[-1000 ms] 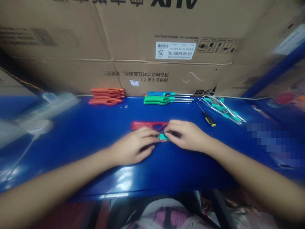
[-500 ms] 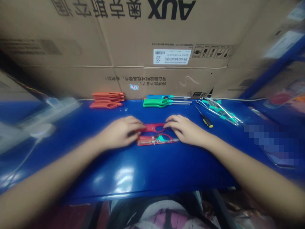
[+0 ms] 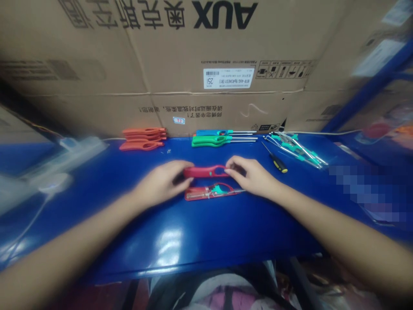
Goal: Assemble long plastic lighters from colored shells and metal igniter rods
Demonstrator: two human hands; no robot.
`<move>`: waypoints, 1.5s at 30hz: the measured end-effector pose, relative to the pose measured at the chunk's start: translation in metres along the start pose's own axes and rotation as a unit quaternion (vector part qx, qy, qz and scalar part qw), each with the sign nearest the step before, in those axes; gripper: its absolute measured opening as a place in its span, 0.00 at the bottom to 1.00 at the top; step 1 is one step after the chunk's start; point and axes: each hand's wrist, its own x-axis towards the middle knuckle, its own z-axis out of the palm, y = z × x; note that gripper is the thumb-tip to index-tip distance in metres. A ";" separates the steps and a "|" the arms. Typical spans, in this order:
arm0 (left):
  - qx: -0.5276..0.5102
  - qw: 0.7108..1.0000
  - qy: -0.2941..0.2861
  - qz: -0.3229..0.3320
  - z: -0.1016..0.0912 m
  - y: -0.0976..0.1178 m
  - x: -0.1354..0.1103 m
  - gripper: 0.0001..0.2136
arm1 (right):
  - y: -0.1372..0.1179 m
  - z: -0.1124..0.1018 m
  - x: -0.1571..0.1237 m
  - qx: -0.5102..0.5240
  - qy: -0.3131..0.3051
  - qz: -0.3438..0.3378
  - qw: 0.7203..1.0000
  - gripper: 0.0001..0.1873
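Note:
Between both hands is a red lighter shell half (image 3: 204,172), its smooth outer face toward me. My left hand (image 3: 164,181) pinches its wide end, thumb below and fingers above. My right hand (image 3: 253,174) grips the end with the trigger loop. Just below it on the blue table lies the other red shell half (image 3: 193,194), open side up. Inside that one sit a pale tube, a teal trigger (image 3: 219,188) and thin wire, with a metal rod sticking out to the right, partly beneath my right hand.
Orange lighter shells (image 3: 143,138) are stacked at the back left. Green and blue lighters (image 3: 209,140) with metal rods lie at the back centre. A black-yellow screwdriver (image 3: 279,164) and teal-and-metal rod parts (image 3: 297,148) are at right. A cardboard wall (image 3: 174,77) stands behind; a power strip (image 3: 84,150) is left.
The empty-looking red shell half has been turned over, so its outer face now shows, and it is held slightly above the filled half. Both hands have closed on its ends.

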 end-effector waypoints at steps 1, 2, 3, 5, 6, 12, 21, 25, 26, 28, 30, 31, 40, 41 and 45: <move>0.004 1.000 0.026 0.011 0.000 0.003 0.000 0.18 | -0.001 0.001 0.000 0.040 0.007 0.024 0.999 0.05; 0.008 0.998 0.047 0.028 0.000 0.005 0.000 0.19 | -0.003 0.001 -0.001 0.077 0.007 0.046 0.996 0.06; 0.013 0.997 0.059 0.043 0.000 0.008 0.000 0.19 | -0.004 0.001 -0.001 0.111 -0.001 0.067 0.992 0.07; 0.020 0.995 0.060 0.072 0.000 0.012 0.000 0.16 | -0.007 0.001 -0.002 0.167 -0.026 0.094 0.981 0.09; 0.020 0.995 0.052 0.081 -0.001 0.013 0.000 0.16 | -0.008 0.001 -0.002 0.181 -0.038 0.095 0.978 0.09; -0.022 0.996 -0.028 0.083 -0.003 0.016 -0.003 0.16 | -0.011 -0.003 -0.006 0.030 -0.110 -0.052 0.992 0.18; 0.001 0.993 -0.107 0.049 -0.005 0.025 0.000 0.14 | -0.002 0.002 -0.006 -0.051 -0.125 -0.132 0.982 0.21; 0.011 0.990 -0.130 0.043 -0.006 0.026 0.000 0.14 | 0.000 0.003 -0.006 -0.072 -0.123 -0.147 0.979 0.21; 0.011 0.990 -0.134 0.042 -0.006 0.026 0.000 0.14 | 0.000 0.004 -0.006 -0.077 -0.123 -0.149 0.978 0.21; 0.011 0.990 -0.137 0.039 -0.007 0.026 0.000 0.13 | 0.001 0.005 -0.006 -0.083 -0.123 -0.150 0.978 0.21; 0.010 0.989 -0.140 0.038 -0.007 0.026 -0.001 0.13 | 0.001 0.005 -0.006 -0.081 -0.124 -0.149 0.978 0.21; 0.009 0.989 -0.141 0.039 -0.007 0.026 -0.001 0.13 | 0.001 0.005 -0.006 -0.079 -0.125 -0.148 0.978 0.21; 0.009 0.990 -0.134 0.045 -0.006 0.025 -0.002 0.14 | 0.000 0.004 -0.007 -0.104 -0.133 -0.149 0.974 0.21; 0.010 0.990 -0.132 0.046 -0.006 0.025 -0.002 0.15 | 0.000 0.004 -0.007 -0.106 -0.132 -0.149 0.974 0.21; 0.010 0.990 -0.132 0.048 -0.006 0.025 -0.002 0.14 | -0.002 0.003 -0.007 -0.115 -0.130 -0.148 0.974 0.20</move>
